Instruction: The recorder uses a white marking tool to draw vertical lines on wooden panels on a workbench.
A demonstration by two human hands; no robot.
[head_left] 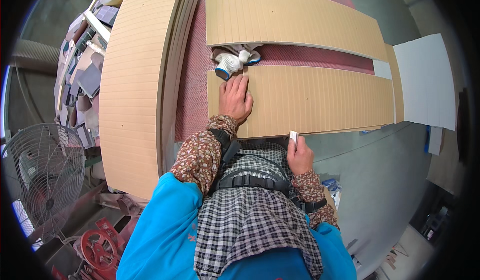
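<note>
My left hand [236, 98] lies flat on the near tan grooved board [320, 97], close to its left end. Its fingers are stretched out, with the tips by the board's far edge. Just beyond them a bundle of white knit gloves [231, 61] with blue cuffs sits in the gap between two boards. My right hand [300, 156] is closed around a small flat pale piece [293, 138] with a whitish face; its exact kind does not show. That piece stands up from the fingers at the near edge of the board.
A second grooved board [295, 20] lies farther off on the red textured surface [187, 97]. More boards [135, 80] are stacked at left. A white panel [427, 80] adjoins the right ends. Far left are piled scraps [82, 80], a wire fan [47, 167] and a red wheel [100, 248].
</note>
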